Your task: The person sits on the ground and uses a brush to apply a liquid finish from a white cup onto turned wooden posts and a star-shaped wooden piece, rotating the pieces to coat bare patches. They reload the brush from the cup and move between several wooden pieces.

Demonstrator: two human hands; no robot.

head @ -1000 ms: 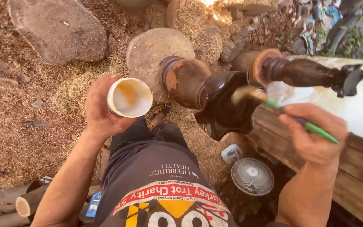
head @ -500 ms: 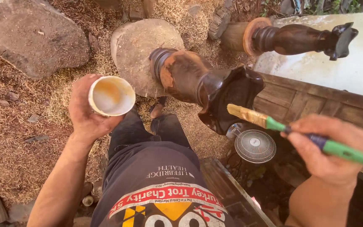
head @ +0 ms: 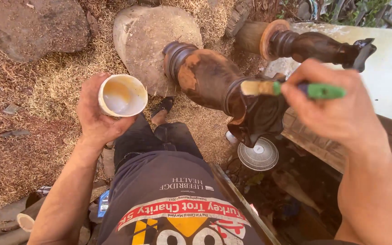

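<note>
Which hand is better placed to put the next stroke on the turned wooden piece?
Right, probably. The right hand grips the green-handled brush, its bristles at the dark turned wooden piece. The left hand is off to the side, occupied holding the white cup.

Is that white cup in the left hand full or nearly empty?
Nearly empty: the cup, tilted toward the camera, shows bare, amber-streaked inner walls with only a little liquid pooled low.
</note>
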